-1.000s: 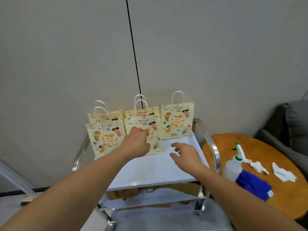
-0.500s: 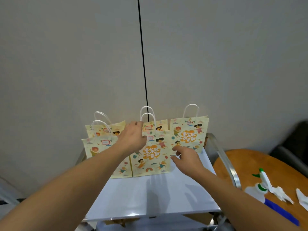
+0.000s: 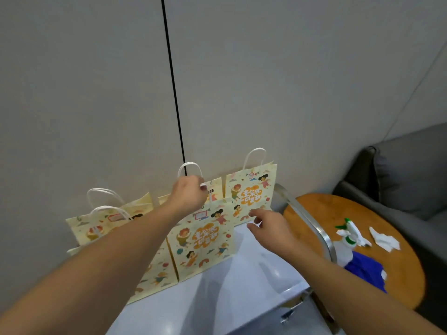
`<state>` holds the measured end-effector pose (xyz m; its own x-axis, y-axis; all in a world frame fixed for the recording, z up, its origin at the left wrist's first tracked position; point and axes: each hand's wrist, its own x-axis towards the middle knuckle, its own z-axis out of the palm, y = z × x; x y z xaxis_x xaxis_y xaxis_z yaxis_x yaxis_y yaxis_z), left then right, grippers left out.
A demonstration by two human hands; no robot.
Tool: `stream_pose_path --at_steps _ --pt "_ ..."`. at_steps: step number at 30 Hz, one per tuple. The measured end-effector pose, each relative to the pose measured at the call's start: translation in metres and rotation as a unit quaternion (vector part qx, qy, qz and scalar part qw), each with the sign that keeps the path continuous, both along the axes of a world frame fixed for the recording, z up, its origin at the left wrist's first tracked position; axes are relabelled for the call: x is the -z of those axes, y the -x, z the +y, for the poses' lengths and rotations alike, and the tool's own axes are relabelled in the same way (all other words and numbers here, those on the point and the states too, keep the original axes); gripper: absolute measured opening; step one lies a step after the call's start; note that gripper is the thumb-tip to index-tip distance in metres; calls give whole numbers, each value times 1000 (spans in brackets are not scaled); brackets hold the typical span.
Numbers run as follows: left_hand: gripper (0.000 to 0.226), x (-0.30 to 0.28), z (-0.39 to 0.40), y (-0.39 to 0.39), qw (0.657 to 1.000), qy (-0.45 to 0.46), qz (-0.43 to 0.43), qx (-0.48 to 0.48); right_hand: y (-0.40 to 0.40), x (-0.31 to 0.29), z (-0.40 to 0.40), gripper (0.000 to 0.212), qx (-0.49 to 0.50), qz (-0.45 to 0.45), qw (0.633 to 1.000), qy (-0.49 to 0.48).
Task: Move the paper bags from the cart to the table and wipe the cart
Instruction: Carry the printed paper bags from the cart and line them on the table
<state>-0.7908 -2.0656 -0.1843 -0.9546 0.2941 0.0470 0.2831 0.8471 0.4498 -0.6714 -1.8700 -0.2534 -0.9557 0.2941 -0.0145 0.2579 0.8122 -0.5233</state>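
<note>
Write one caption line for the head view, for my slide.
Left hand grips a bag handle on the cart; right hand reaches beside it.

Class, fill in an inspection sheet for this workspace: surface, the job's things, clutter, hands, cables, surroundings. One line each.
Surface: white cart top, steel rail at right.
Job's things: five paper bags upright on the cart, toward the wall; round wooden table beside it, no bag on it yet.
Clutter: on the table, spray bottle, blue cloth, crumpled white tissues.
Hands: left hand grips the front middle bag's handle; right hand open, holds nothing, near the right bag.
Cables: nothing seen.
Surroundings: grey wall with a black seam; grey sofa at right.
</note>
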Motion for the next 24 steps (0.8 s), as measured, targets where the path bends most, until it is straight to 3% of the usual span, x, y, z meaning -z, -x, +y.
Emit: stream_pose_path --at_steps 3,14,20,24 --pt "10 -7 17 -4 996 -53 -7 67 -11 2 -5 40 40 -4 999 -3" --pt "10 -18 104 -84 942 -51 5 330 -123 12 12 42 244 -25 969 26" --pt "9 -23 152 -179 898 -66 -29 434 -219 3 21 33 380 48 923 29" --pt "8 -33 191 -259 855 -75 -30 511 -304 -11 32 49 487 65 871 18"
